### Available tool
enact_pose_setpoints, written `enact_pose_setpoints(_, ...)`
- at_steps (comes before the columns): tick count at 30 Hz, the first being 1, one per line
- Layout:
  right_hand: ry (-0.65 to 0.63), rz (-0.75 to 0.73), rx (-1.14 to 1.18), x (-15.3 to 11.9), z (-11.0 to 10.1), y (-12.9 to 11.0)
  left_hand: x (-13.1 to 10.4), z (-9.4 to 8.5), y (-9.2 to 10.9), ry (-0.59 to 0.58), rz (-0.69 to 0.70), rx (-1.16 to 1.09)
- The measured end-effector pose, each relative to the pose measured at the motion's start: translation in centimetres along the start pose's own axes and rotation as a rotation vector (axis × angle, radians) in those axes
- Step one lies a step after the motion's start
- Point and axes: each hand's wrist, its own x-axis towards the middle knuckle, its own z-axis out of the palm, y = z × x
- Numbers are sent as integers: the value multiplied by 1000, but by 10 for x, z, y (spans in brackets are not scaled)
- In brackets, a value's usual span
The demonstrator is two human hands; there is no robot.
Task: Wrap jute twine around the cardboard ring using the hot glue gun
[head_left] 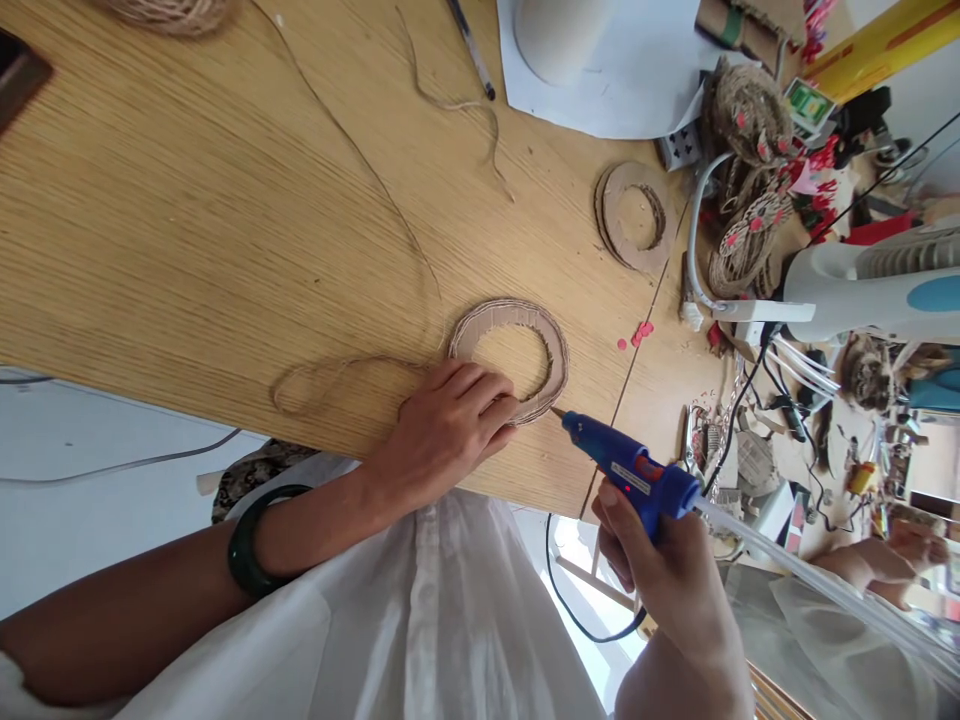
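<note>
Left hand [448, 425] partly hides the cardboard ring [556, 358].

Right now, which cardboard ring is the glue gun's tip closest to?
The twine-edged ring under the left hand; the tip of the blue glue gun is beside its rim. The stacked rings lie farther off, near the white paper, untouched.

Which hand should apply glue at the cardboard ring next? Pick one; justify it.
Right, most likely: the right hand holds the blue glue gun, pointed toward the cardboard ring, while the left hand is on that ring.
</note>
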Motion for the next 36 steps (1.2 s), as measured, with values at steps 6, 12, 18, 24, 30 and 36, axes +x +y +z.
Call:
enact_pose_setpoints(6, -23, -2, 240, 18, 0, 6, -1, 0, 0, 11, 60, 27)
enact_pose_setpoints(12, -120, 107, 557, 30, -1, 28, -2, 4, 0, -12, 82, 32)
enact_pose_setpoints(18, -158, 131, 575, 30, 0, 38, -2, 2, 1, -63, 81, 61)
enact_pose_setpoints(24, -143, 111, 544, 31, 0, 43, -2, 2, 1, -37, 101, 85)
enact_pose_setpoints(30, -179, 102, 577, 30, -1, 46, 1, 1, 3, 3, 133, 99)
enact_pose_setpoints(36, -205, 86, 567, 29, -1, 49, 1, 1, 2, -23, 130, 93)
